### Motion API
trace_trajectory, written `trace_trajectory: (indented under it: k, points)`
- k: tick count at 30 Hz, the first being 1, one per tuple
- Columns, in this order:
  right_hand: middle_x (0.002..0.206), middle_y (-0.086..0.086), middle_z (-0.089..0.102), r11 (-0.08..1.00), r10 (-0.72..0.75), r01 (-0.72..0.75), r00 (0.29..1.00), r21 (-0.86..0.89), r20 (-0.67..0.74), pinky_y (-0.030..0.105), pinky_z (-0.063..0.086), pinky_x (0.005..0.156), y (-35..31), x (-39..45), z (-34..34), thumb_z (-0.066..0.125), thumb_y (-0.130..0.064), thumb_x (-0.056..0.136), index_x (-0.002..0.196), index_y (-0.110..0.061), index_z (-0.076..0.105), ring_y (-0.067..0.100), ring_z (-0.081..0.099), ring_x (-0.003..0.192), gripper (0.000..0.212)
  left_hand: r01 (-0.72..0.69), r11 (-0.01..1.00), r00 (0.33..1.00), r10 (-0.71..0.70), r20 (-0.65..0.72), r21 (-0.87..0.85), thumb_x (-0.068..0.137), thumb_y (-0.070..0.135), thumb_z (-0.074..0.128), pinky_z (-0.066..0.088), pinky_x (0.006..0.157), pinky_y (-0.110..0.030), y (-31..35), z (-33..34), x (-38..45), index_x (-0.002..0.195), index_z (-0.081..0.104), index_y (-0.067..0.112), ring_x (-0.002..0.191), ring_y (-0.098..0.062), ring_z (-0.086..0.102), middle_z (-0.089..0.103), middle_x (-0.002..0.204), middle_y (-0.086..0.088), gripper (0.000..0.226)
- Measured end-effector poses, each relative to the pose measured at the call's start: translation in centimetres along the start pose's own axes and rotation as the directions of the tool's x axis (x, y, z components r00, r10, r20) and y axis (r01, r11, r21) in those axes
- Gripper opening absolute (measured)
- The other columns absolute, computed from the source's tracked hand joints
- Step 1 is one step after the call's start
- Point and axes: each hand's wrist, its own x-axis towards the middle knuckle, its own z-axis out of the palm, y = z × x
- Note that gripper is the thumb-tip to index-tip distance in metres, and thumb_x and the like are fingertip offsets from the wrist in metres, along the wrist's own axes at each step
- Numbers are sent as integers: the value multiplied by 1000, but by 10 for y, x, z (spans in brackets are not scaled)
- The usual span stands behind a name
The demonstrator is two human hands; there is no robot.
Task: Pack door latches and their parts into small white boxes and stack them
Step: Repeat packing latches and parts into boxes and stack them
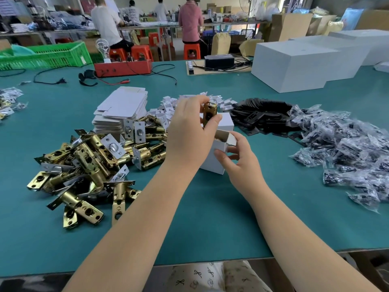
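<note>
My left hand [190, 133] pinches a brass door latch [209, 113] and holds it upright over the open top of a small white box [214, 157] standing on the green table. My right hand [237, 159] grips the box's near side, its thumb on the front face and its fingers by the open flap [230, 138]. A heap of brass latches [88, 167] lies to the left of the hands. Behind them is a stack of flat white box blanks [124, 106].
Small white folded inserts [168, 106] lie behind the hands, with black metal plates [263, 114] and bagged screws [347, 148] to the right. Large white cartons [294, 66] stand at the back right. A red tester box [123, 67], cables and a green crate [46, 55] are at the back left. People work at far tables.
</note>
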Motion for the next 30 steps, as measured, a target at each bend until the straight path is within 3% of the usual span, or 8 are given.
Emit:
trace_trajectory:
  k: [5, 9, 11, 13, 15, 19, 24, 30]
  points:
    - [95, -27, 57, 999, 9, -9, 1000, 36, 5, 2, 39, 66, 0, 2, 1, 63, -34, 89, 109, -56, 39, -11, 52, 88, 38, -19, 961, 997, -2, 77, 275, 90, 36, 64, 33, 88, -28, -15, 8, -10, 118, 64, 14, 106, -24, 53, 65, 111, -3, 35]
    - [102, -23, 59, 997, 34, -34, 999, 71, 8, 4, 42, 64, 2, 4, -1, 62, -33, 91, 111, -54, 40, -8, 54, 86, 37, 79, 994, 996, -81, 24, 79, 100, 29, 49, 38, 82, -29, -29, 4, 1, 94, 73, 12, 89, -21, 59, 68, 84, 0, 31]
    - [104, -23, 58, 996, 42, -43, 999, 76, 16, 5, 42, 63, 2, 5, -1, 62, -33, 91, 111, -55, 39, -7, 54, 87, 38, 233, 972, 972, -231, 46, -37, 101, 34, 41, 40, 66, -23, -43, 3, 15, 83, 73, 18, 69, -4, 57, 58, 64, 14, 41]
    - [105, -21, 58, 996, 51, -52, 999, 79, 13, 5, 43, 64, 3, 4, 0, 62, -33, 90, 109, -58, 37, -6, 54, 87, 40, 430, 899, 899, -420, 124, -76, 103, 43, 28, 35, 61, -18, -62, 6, 30, 88, 70, 28, 71, 5, 54, 57, 74, 19, 48]
    - [104, -20, 58, 995, 55, -55, 998, 85, 3, 5, 43, 65, 3, 4, 0, 64, -31, 90, 107, -58, 37, -6, 54, 86, 42, 500, 864, 844, -500, 193, 52, 103, 41, 24, 36, 63, -26, -88, 11, 45, 92, 66, 25, 80, -13, 55, 57, 81, 9, 47]
    - [104, -20, 60, 993, 79, -80, 997, 81, 10, 14, 48, 70, 4, 6, -1, 62, -33, 90, 111, -49, 46, -1, 58, 87, 31, 240, 782, 807, -490, 330, 575, 95, 23, 47, 45, 88, -36, -126, 26, 61, 121, 63, 22, 113, -31, 53, 62, 120, -6, 31]
    - [101, -25, 62, 995, 73, -75, 997, 63, 31, 14, 48, 73, 4, 4, 0, 62, -31, 90, 103, -54, 49, -6, 57, 91, 29, -48, 642, 852, -374, 367, 765, 99, 40, 40, 36, 98, -43, -132, 43, 71, 131, 57, 20, 122, -33, 41, 51, 134, -12, 41]
    - [103, -26, 62, 995, 87, -90, 995, 51, 55, 12, 45, 73, 4, 6, -1, 62, -33, 90, 105, -54, 49, -7, 55, 94, 29, 122, 600, 774, -556, 303, 791, 95, 61, 39, 27, 105, -49, -133, 67, 80, 130, 59, 20, 130, -35, 32, 47, 139, -12, 58]
